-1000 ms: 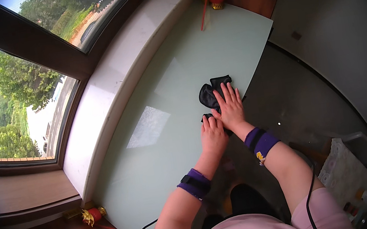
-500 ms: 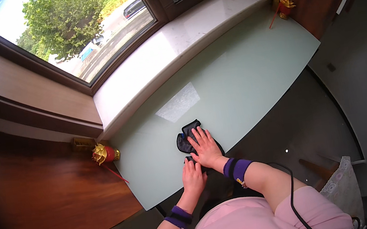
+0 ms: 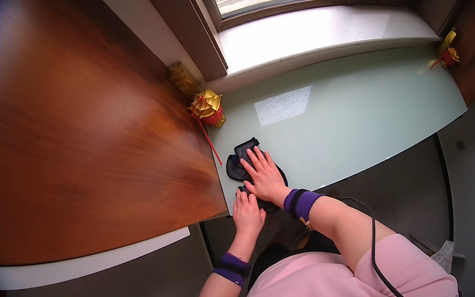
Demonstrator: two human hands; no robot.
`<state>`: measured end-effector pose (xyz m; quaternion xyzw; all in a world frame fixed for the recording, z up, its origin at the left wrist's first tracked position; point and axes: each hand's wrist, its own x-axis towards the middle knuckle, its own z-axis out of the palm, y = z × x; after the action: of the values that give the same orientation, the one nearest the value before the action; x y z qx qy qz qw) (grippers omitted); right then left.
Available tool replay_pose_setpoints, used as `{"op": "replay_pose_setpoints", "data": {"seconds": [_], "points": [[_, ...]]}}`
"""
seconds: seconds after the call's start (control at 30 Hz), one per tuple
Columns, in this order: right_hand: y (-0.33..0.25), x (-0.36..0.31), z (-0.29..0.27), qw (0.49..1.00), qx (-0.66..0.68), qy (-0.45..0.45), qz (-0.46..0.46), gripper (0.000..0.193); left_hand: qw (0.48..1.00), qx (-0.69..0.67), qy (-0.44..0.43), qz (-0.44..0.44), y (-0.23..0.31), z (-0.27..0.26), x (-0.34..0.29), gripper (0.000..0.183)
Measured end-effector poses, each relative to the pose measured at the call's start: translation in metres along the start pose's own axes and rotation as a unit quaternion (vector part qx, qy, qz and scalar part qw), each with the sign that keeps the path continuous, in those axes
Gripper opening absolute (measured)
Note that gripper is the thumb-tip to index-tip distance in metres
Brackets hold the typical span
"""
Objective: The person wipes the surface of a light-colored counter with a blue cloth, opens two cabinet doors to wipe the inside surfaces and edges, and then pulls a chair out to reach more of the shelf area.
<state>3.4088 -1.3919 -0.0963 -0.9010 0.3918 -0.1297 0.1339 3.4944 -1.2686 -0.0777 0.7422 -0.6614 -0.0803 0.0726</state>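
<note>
A flat black fabric item (image 3: 242, 168) with rounded flaps and a dark edging lies near the front edge of the pale green glass tabletop (image 3: 345, 108), towards its left end. My right hand (image 3: 266, 179) rests flat across it, fingers spread, covering much of its middle and right side. Close by, my left hand (image 3: 247, 211) has bent fingers held together over the item's near edge, gripping it there. What lies under both palms is hidden, and I cannot make out the item's exact kind.
A gold and red lotus-shaped ornament (image 3: 207, 109) stands at the table's left end beside a red stick (image 3: 210, 144). To the left spreads a brown wooden surface (image 3: 84, 147). A white windowsill (image 3: 319, 35) runs behind; another ornament (image 3: 450, 57) stands far right. A black cable (image 3: 374, 239) crosses my right arm.
The view has swung left, bringing in more of the wooden surface. My hands and the black fabric item now appear nearer the table's left end. Both hands keep nearly the same pose.
</note>
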Motion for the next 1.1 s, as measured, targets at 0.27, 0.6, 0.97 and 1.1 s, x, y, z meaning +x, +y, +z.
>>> {"op": "replay_pose_setpoints", "data": {"seconds": [0.27,0.6,0.97,1.1], "points": [[-0.015,-0.046,0.008,0.999,0.022,-0.001,-0.043,0.056,0.989,0.057,0.066,0.123,-0.020,0.026,-0.021,0.043],[0.062,-0.082,-0.043,0.998,0.000,0.038,0.057,0.057,0.967,0.052,0.098,0.231,0.061,0.024,0.021,0.041],[0.080,-0.071,-0.040,0.997,-0.001,0.042,0.066,0.063,0.990,0.013,0.070,0.119,0.078,0.034,0.024,0.038],[0.054,-0.054,-0.032,0.999,0.035,0.025,0.032,0.064,0.998,0.018,0.054,0.038,0.063,0.022,0.012,0.047]]}}
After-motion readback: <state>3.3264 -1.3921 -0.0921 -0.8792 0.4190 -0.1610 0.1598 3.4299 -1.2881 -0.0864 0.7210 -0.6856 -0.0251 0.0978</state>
